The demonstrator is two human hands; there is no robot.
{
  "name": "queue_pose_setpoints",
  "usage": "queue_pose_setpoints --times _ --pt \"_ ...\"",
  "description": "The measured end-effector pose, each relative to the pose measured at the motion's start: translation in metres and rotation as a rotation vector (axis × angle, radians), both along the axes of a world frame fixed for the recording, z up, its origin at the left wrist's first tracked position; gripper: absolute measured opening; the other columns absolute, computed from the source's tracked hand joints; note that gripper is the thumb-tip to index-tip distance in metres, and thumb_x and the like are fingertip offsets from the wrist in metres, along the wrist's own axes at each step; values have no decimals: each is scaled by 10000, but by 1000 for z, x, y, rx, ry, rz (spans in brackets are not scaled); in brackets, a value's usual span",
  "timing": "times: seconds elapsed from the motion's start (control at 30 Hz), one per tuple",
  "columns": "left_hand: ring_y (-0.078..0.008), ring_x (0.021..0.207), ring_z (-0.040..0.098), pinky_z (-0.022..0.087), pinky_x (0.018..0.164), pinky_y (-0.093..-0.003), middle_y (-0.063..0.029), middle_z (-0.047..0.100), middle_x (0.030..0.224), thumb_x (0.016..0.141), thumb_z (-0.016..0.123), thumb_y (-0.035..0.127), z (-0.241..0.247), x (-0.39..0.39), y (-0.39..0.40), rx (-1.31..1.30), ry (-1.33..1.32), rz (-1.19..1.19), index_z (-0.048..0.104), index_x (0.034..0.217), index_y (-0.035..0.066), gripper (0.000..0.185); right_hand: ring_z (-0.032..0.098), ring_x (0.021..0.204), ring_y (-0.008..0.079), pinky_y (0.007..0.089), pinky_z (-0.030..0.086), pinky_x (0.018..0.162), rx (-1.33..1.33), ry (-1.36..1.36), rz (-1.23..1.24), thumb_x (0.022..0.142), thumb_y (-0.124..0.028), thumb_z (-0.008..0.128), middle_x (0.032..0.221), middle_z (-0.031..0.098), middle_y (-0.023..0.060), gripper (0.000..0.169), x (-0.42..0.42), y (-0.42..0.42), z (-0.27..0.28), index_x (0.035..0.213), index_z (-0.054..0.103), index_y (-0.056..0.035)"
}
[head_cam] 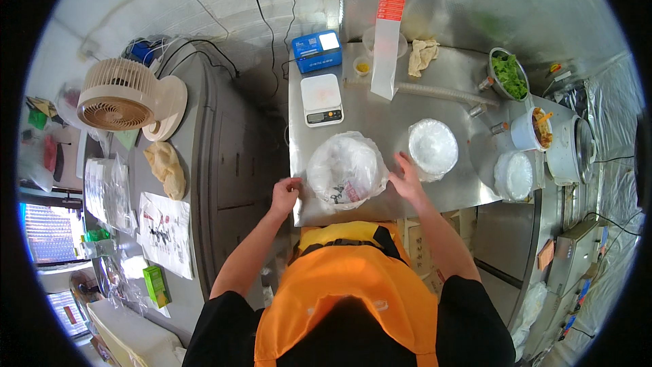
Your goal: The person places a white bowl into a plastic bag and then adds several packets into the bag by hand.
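Observation:
In front of me on the steel table stands a round bowl lined with a clear plastic bag (348, 168), which bears printed marks in black and red. My left hand (286, 196) is just left of it at the table's edge, fingers curled; whether they pinch any plastic cannot be made out. On the other side, my right hand (406, 179) has its fingers spread, with the thumb at the bag's right edge. Its fingertips lie close to a stack of plastic-wrapped white bowls (433, 148).
Behind stand a digital kitchen scale (322, 99), a blue box (317, 51) and a hanging label strip (384, 56). To the right are a bowl of lettuce (509, 76), a white tub of sauce (527, 130) and a lidded cooker (565, 150). A fan (119, 94) occupies the left counter.

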State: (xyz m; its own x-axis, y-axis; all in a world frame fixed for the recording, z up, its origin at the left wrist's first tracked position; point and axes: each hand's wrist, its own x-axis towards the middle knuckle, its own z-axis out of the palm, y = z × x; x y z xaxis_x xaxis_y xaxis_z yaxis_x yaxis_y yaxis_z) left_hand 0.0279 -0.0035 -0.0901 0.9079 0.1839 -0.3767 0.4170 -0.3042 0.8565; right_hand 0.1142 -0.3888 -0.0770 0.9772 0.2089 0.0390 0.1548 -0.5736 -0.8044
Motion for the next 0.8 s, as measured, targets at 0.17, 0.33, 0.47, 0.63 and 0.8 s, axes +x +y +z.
queue_pose_setpoints --times 0.17,0.33,0.47,0.63,0.8 --pt "-356 1128 611 523 956 -450 -144 633 1188 744 701 32 95 74 -60 449 -818 -874 667 1126 50 384 461 1325 444 494 491 1027 -161 -294 -62 849 -82 684 1467 441 286 748 5 92 60 1532 379 -51" --pt "-317 1448 402 257 1229 -432 -162 472 1534 957 553 532 43 104 -73 910 -607 -1214 528 1472 132 653 575 1175 466 515 532 926 -249 -1 -66 843 -23 631 1365 500 280 814 10 107 13 1578 306 -154" --pt "-269 1547 239 112 1278 -410 -137 315 1652 982 378 690 27 101 -84 1050 -396 -1373 362 1589 167 801 638 1035 471 516 551 847 -165 113 -38 844 13 588 1299 538 257 804 7 97 8 1573 321 -194" --pt "-277 1571 168 70 1287 -409 -140 245 1679 980 354 704 10 101 -86 941 -250 -1375 334 1601 159 827 650 985 469 517 553 811 -171 134 -66 844 22 577 1271 562 252 800 5 104 24 1569 327 -205" --pt "-377 1305 525 409 1116 -494 -171 613 1333 927 676 302 44 108 -84 470 -575 -1064 692 1113 29 331 586 1132 478 523 501 939 -272 139 -56 861 -64 639 1351 521 273 806 15 102 22 1583 284 -120"
